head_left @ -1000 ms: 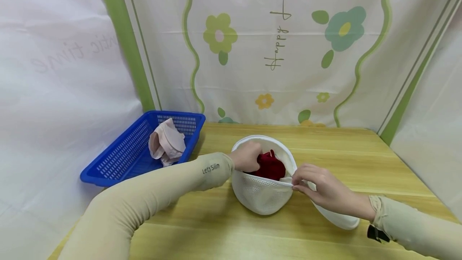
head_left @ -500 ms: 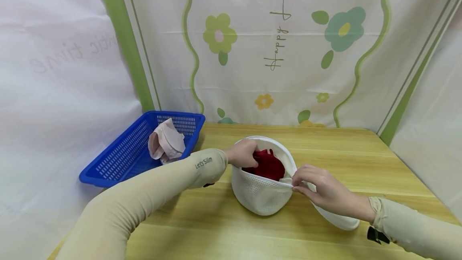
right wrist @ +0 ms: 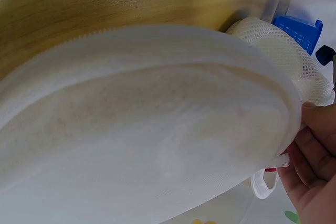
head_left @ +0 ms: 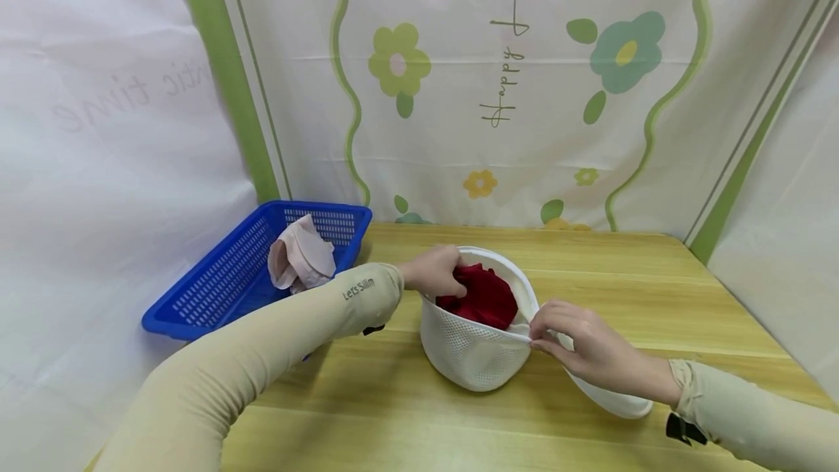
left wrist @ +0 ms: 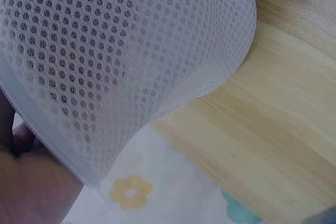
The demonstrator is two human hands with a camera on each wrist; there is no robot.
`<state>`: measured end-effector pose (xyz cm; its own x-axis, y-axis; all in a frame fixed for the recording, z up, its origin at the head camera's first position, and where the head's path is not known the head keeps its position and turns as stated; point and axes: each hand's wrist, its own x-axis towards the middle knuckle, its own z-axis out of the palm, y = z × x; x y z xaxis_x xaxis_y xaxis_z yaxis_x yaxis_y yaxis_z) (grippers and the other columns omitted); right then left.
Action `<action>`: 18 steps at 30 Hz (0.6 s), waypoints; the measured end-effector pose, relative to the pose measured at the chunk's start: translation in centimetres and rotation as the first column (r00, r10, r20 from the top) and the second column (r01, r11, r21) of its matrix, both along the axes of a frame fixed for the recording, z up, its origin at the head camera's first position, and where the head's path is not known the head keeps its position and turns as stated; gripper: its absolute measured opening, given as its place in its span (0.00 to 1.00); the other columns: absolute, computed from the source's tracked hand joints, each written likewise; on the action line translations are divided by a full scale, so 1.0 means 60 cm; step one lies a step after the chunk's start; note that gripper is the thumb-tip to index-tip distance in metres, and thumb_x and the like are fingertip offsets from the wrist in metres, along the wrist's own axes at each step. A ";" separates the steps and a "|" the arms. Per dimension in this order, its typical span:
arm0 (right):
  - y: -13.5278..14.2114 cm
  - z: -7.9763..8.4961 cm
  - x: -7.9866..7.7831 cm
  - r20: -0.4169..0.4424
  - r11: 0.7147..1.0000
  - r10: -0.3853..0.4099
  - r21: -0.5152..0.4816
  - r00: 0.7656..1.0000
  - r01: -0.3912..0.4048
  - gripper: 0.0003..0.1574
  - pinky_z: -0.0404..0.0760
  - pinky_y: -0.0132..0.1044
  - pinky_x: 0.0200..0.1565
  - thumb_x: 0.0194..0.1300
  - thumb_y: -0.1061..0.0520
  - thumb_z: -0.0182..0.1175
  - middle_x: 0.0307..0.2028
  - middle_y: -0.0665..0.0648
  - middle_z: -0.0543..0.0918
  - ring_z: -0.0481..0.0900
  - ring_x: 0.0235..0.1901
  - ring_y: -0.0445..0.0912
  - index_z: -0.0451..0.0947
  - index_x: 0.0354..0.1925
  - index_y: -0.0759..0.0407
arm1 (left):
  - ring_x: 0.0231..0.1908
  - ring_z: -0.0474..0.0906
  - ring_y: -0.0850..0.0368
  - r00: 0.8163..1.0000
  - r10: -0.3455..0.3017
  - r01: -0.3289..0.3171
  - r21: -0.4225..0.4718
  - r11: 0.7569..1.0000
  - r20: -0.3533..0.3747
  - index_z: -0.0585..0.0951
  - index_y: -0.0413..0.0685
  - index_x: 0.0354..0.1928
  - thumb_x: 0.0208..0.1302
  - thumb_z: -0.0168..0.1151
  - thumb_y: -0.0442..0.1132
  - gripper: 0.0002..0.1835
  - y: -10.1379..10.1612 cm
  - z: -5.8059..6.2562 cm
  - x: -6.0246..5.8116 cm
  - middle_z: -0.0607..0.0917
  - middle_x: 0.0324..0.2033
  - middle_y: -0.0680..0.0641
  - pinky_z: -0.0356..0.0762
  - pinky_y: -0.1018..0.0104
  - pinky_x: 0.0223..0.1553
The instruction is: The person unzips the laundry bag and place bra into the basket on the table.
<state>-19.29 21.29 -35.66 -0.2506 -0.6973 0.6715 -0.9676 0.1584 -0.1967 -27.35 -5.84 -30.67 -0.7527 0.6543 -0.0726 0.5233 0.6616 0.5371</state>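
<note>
A white mesh laundry bag stands unzipped on the table, its round lid laid back to the right. Crumpled inside is a dark red fabric item, whose exact kind is hidden by its folds. My left hand reaches over the bag's left rim and grips the near edge of the red fabric; in the left wrist view, the mesh wall covers most of its fingers. With thumb and fingers, my right hand pinches the bag's zippered edge where lid and body meet. The lid fills much of the right wrist view.
To the left is a blue plastic basket with a crumpled pale pink garment in it. My left forearm passes in front of the basket. Behind the wooden table hangs a flower-printed curtain, with more curtain at both sides.
My left hand has drawn back leftward toward the bag's rim, and the red fabric has spread to the left with it. My right hand keeps its pinch on the bag's edge.
</note>
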 end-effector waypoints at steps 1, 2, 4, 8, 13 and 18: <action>0.000 0.000 0.000 0.002 1.000 -0.001 0.000 1.000 0.001 0.19 0.76 0.27 0.33 0.50 0.73 0.72 0.35 0.48 0.80 0.76 0.32 0.41 0.78 0.35 0.57 | 0.16 0.62 0.65 1.000 0.001 -0.001 0.002 1.000 0.007 0.81 0.47 0.20 0.56 0.66 0.29 0.09 -0.001 0.000 0.000 0.75 0.13 0.58 0.63 0.73 0.19; 0.000 0.000 0.000 0.002 1.000 -0.002 -0.001 1.000 0.002 0.19 0.76 0.27 0.33 0.49 0.73 0.72 0.35 0.48 0.80 0.76 0.32 0.41 0.78 0.35 0.58 | 0.17 0.63 0.65 1.000 0.004 -0.004 0.007 1.000 0.016 0.83 0.47 0.22 0.56 0.66 0.30 0.08 -0.001 0.000 0.000 0.77 0.15 0.58 0.64 0.73 0.19; 0.000 0.000 0.001 0.004 1.000 -0.005 -0.003 1.000 0.005 0.20 0.76 0.27 0.33 0.49 0.73 0.73 0.35 0.48 0.80 0.76 0.32 0.41 0.77 0.35 0.57 | 0.18 0.66 0.64 1.000 0.010 -0.011 0.012 1.000 0.030 0.85 0.46 0.26 0.57 0.67 0.30 0.06 -0.002 0.002 0.000 0.80 0.17 0.57 0.67 0.73 0.21; 0.000 0.000 0.000 0.003 1.000 -0.006 -0.003 1.000 0.006 0.21 0.76 0.27 0.33 0.48 0.74 0.73 0.35 0.48 0.80 0.76 0.32 0.41 0.77 0.35 0.57 | 0.21 0.71 0.63 0.998 0.025 -0.026 0.016 1.000 0.050 0.87 0.45 0.31 0.57 0.67 0.29 0.05 -0.004 0.006 0.001 0.84 0.22 0.55 0.72 0.72 0.24; 0.000 -0.003 0.000 0.004 1.000 -0.002 -0.001 1.000 0.002 0.21 0.76 0.28 0.33 0.47 0.74 0.73 0.35 0.48 0.80 0.76 0.32 0.41 0.78 0.36 0.57 | 0.26 0.76 0.63 0.998 0.021 -0.022 0.017 1.000 0.055 0.87 0.44 0.39 0.57 0.66 0.27 0.09 -0.008 0.009 0.000 0.86 0.28 0.54 0.76 0.72 0.29; 0.000 -0.004 -0.001 0.007 1.000 -0.007 -0.003 1.000 0.007 0.20 0.76 0.28 0.32 0.48 0.73 0.73 0.35 0.48 0.80 0.76 0.32 0.41 0.78 0.36 0.57 | 0.26 0.75 0.63 0.998 0.018 -0.019 0.026 0.999 0.060 0.87 0.44 0.40 0.59 0.67 0.29 0.08 -0.013 0.010 0.000 0.86 0.28 0.54 0.75 0.72 0.28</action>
<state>-19.35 21.30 -35.89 -0.2602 -0.6933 0.6721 -0.9651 0.1644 -0.2040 -27.36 -6.63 -30.04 -0.7595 0.6428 -0.0999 0.4779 0.6556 0.5846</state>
